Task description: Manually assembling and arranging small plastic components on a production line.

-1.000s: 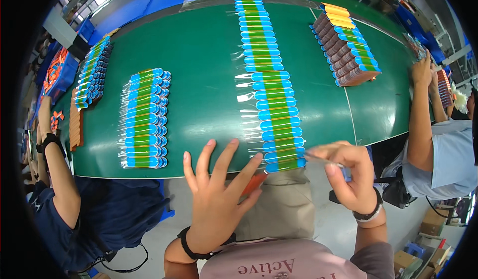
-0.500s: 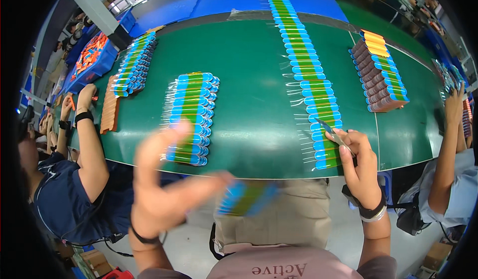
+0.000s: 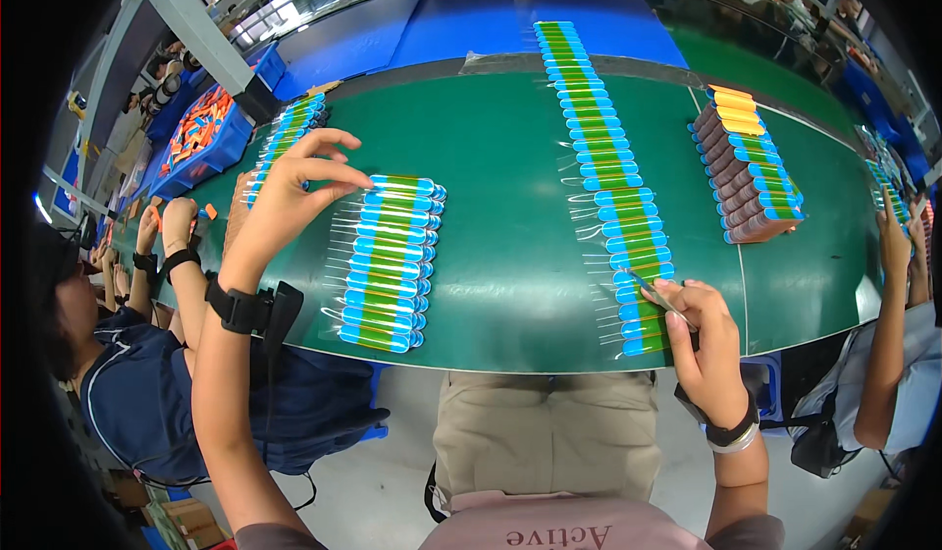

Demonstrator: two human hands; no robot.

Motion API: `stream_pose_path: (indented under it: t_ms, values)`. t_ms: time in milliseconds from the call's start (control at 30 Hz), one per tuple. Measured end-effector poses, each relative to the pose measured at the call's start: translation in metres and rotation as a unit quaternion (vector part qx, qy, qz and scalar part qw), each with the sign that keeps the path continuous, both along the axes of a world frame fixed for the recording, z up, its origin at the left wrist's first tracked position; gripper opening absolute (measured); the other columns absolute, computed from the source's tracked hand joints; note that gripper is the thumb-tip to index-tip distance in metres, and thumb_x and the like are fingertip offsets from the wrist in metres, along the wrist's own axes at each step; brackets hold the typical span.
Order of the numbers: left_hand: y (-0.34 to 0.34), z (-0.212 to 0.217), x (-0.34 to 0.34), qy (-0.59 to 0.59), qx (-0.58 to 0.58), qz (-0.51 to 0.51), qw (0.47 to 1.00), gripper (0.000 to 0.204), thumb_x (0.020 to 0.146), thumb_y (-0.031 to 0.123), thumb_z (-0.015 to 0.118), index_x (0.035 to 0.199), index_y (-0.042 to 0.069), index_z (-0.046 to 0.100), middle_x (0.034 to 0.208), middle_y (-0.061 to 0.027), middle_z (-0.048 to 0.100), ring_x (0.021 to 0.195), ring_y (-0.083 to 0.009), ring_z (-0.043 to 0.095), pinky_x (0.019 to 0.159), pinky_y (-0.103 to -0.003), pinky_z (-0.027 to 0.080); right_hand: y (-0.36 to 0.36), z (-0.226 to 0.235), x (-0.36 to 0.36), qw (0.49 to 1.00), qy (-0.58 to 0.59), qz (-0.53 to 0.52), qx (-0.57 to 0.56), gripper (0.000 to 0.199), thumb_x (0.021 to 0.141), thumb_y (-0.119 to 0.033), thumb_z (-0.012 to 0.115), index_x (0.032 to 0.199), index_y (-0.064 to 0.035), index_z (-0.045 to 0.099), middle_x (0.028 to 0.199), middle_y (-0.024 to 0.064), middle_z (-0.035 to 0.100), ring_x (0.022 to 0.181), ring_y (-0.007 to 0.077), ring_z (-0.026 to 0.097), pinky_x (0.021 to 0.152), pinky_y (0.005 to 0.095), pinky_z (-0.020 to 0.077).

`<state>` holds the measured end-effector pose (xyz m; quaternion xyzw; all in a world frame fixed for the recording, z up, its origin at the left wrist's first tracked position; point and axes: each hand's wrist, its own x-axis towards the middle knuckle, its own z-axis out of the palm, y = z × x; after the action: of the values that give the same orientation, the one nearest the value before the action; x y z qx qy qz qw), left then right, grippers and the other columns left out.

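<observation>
My left hand (image 3: pixel 294 182) reaches to the far end of a stack of blue-and-green strips (image 3: pixel 388 265). Its thumb and forefinger are pinched together at the top strip's far left corner. Thin pale wires or tabs stick out along the stack's left side. In my right hand (image 3: pixel 706 339) is a pair of slim metal tweezers (image 3: pixel 665 300), the tip pointing away and left. That tip lies over the near part of a long row of blue-and-green strips (image 3: pixel 618 221), which runs away across the green table. Fine wires fan out from the row's left edge.
A tall stack (image 3: pixel 756 172) with orange pieces on top stands at the right. Another strip stack (image 3: pixel 285 138) is at the far left, near a blue bin (image 3: pixel 206 143) of orange pieces. Co-workers sit left (image 3: pixel 147 383) and right (image 3: pixel 903 344).
My left hand has moved up and away from above my lap to the strip stack. A blurred blue-and-green piece beside it is out of sight. My right hand keeps its place by the row.
</observation>
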<state>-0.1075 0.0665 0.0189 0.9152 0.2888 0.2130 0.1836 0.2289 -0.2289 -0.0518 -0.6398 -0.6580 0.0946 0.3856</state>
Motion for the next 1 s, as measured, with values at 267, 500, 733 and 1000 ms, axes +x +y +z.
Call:
stream_pose_path:
  t_ms: [267, 500, 733, 1000]
  values:
    - [0.009, -0.011, 0.002, 0.131, 0.088, -0.062, 0.985, 0.034, 0.077, -0.007, 0.069, 0.097, 0.019, 0.080, 0.121, -0.0044, 0.056, 0.120, -0.0266, 0.049, 0.101, -0.038, 0.042, 0.001, 0.006, -0.002, 1.000, 0.001, -0.003, 0.011, 0.012, 0.093, -0.002, 0.053, 0.105, -0.0029, 0.057, 0.110, 0.0081, 0.073, 0.106, 0.0258, 0.068, 0.102, 0.0458, 0.0400]
    - [-0.034, 0.029, 0.021, 0.181, 0.179, -0.029, 0.967, 0.043, 0.073, -0.012, 0.059, 0.099, 0.017, 0.078, 0.131, -0.0103, 0.056, 0.132, -0.0352, 0.045, 0.106, -0.042, 0.040, -0.003, 0.002, 0.008, 0.996, 0.045, 0.079, 0.013, 0.011, 0.091, -0.007, 0.058, 0.100, -0.0035, 0.059, 0.098, 0.0066, 0.072, 0.086, 0.0263, 0.066, 0.098, 0.0447, 0.0423]
    - [-0.199, -0.027, 0.095, 0.071, 0.133, -0.090, 0.984, 0.047, 0.071, 0.026, 0.078, 0.116, 0.017, 0.069, 0.126, -0.0085, 0.056, 0.117, -0.0301, 0.049, 0.106, -0.054, 0.035, -0.009, 0.009, 0.020, 0.981, 0.102, 0.137, -0.090, 0.012, 0.094, -0.012, 0.055, 0.100, -0.0030, 0.051, 0.097, 0.0122, 0.075, 0.098, 0.0220, 0.066, 0.097, 0.0351, 0.0424]
    - [-0.219, -0.080, 0.112, 0.010, 0.207, -0.189, 0.960, 0.028, 0.078, 0.044, 0.072, 0.092, 0.022, 0.062, 0.124, 0.0004, 0.057, 0.119, -0.0266, 0.049, 0.105, -0.058, 0.035, 0.002, 0.010, 0.010, 0.996, 0.002, 0.065, -0.067, 0.022, 0.096, -0.007, 0.050, 0.117, -0.0037, 0.057, 0.119, 0.0085, 0.067, 0.122, 0.0288, 0.058, 0.107, 0.0460, 0.0351]
